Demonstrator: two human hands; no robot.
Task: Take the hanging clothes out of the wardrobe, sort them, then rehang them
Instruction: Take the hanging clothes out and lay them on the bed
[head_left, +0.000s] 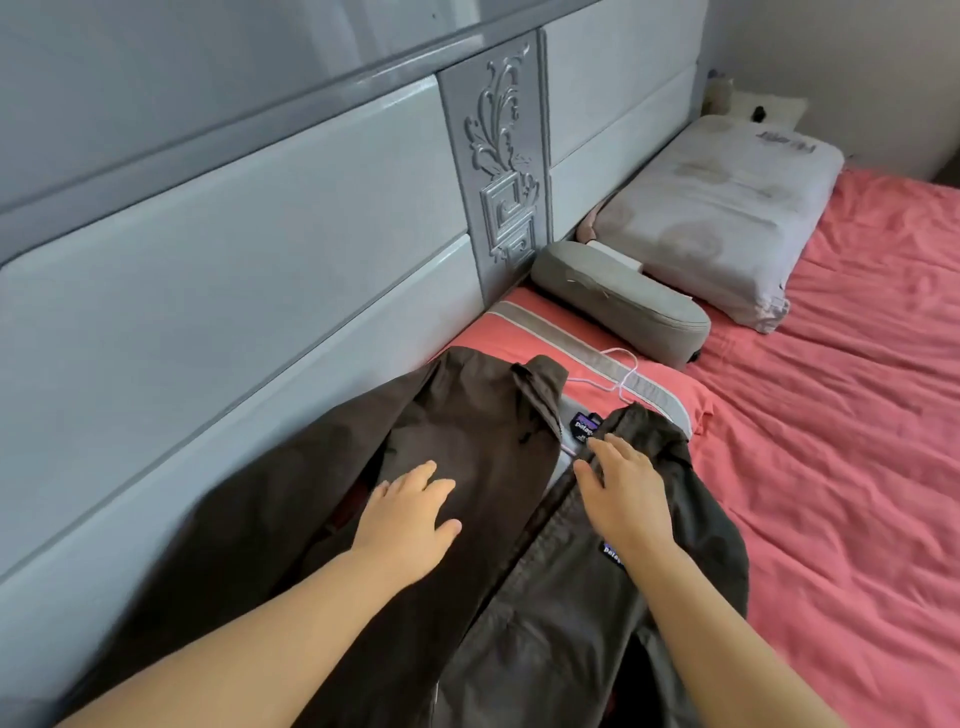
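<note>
Both hands (519, 509) press flat on brown jacket (467, 597).

The brown jacket (467, 519) is running off the bottom edge and hiding all but the hook of the white hanger (621, 371), while small objects (759, 113) beyond the far pillow (727, 208) are staying too blurred to name

Jacket (483, 519) spread on bed (841, 415) beside headboard (234, 260) at left, both hands flat on jacket, left hand (410, 519) left of right hand (623, 493), hanger (621, 371) behind collar on pillow (519, 332), cushion (618, 301) then second pillow (727, 208) farther behind.
</note>
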